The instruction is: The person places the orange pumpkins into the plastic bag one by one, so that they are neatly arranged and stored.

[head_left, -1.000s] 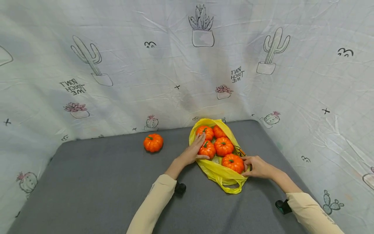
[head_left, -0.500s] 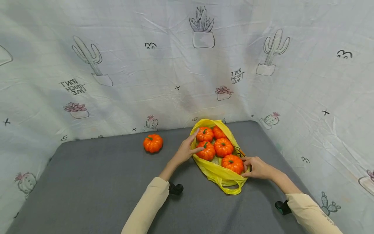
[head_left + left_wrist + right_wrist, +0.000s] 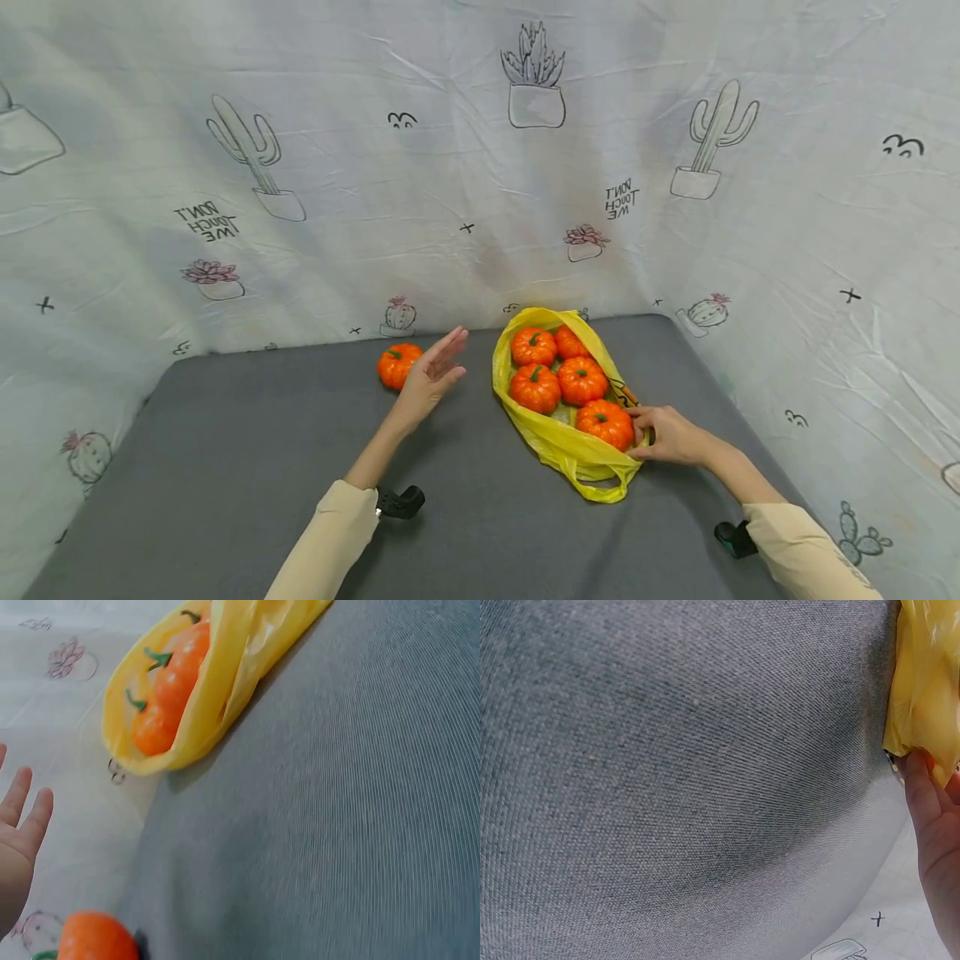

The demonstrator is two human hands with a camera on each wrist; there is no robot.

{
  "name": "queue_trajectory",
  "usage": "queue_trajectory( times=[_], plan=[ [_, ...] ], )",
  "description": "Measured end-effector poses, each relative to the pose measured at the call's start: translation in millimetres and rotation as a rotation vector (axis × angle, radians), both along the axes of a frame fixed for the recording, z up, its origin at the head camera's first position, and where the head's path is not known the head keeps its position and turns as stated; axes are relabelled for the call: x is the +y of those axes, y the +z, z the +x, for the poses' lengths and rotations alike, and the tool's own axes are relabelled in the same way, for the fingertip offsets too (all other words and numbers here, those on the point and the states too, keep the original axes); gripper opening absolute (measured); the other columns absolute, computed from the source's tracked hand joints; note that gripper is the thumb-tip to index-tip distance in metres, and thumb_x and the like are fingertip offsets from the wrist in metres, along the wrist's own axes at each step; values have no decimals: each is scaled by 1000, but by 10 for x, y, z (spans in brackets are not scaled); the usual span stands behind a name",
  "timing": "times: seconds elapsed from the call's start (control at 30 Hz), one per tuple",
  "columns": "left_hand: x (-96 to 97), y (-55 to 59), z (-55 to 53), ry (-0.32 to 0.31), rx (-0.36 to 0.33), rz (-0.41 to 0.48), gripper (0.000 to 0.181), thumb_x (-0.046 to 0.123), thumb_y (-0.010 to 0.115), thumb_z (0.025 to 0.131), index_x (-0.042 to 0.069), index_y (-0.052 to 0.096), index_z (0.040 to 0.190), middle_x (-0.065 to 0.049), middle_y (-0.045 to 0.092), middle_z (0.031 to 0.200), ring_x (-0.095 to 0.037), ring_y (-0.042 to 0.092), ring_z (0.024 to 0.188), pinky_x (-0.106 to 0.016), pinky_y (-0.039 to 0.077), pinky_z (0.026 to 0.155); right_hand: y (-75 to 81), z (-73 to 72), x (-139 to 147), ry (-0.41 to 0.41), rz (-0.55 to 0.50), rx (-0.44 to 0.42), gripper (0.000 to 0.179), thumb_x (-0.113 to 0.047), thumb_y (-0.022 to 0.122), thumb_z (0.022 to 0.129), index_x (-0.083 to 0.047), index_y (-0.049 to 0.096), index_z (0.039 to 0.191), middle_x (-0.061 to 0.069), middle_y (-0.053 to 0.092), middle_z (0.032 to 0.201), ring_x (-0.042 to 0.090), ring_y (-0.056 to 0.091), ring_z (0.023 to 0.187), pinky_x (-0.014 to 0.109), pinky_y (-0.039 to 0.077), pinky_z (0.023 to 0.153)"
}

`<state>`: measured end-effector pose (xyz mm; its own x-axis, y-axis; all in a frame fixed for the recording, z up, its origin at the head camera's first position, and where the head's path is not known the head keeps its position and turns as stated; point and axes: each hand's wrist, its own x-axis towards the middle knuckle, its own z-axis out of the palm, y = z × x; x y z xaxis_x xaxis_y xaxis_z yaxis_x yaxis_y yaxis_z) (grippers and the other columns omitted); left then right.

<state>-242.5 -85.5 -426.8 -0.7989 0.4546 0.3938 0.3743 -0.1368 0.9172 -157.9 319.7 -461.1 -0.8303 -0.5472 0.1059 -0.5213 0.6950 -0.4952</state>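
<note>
A yellow plastic bag [image 3: 557, 440] lies on its side with its mouth spread wide and several orange pumpkins inside, one pumpkin [image 3: 604, 424] nearest the right hand. The right hand [image 3: 666, 435] pinches the bag's right rim between thumb and fingers, beside that pumpkin. In the right wrist view its fingertips meet the yellow plastic [image 3: 922, 690]. My left hand [image 3: 426, 382] is raised left of the bag, holding nothing, fingers extended and spread. It partly covers a lone orange pumpkin [image 3: 395, 364] with a green stem in the head view. Both sleeves are beige.
A grey cloth-covered table [image 3: 247, 450] lies under everything. White curtains [image 3: 337, 167] printed with cacti hang behind it and at the sides. One bag handle [image 3: 607, 490] droops toward the front.
The left hand has left the pumpkins in the bag and moved left, to the lone pumpkin. The right hand keeps its place on the bag's rim.
</note>
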Motion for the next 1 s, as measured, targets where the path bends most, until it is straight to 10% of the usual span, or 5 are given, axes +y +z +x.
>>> queue_trajectory(
  times=[0.3, 0.73, 1.0],
  plan=[
    [-320, -155, -18, 46, 36, -12, 60, 0, 59, 92, 7, 38, 147, -11, 38, 150, -24, 38, 136, -37, 35, 107, 21, 4, -8, -6, -4, -18, 32, -18, 82, 74, -19, 53, 62, 34, 61, 112, 16, 58, 65, 19, 34, 49],
    [-727, -157, 62, 146, 74, -24, 54, -8, 57, 92, 3, 45, 143, -16, 43, 146, -29, 39, 134, -53, 29, 107, 19, -8, 13, -1, 24, 27, 34, -20, 83, 73, -19, 51, 61, 32, 63, 110, 31, 63, 78, 20, 36, 51],
    [-974, -183, 78, 166, 59, -109, 53, -3, 60, 92, 1, 44, 142, -20, 41, 146, -38, 36, 133, -35, 38, 105, 154, 10, -25, -3, 26, -50, 34, -21, 82, 76, -18, 52, 62, 34, 59, 117, 4, 44, 49, 20, 35, 49]
  ],
)
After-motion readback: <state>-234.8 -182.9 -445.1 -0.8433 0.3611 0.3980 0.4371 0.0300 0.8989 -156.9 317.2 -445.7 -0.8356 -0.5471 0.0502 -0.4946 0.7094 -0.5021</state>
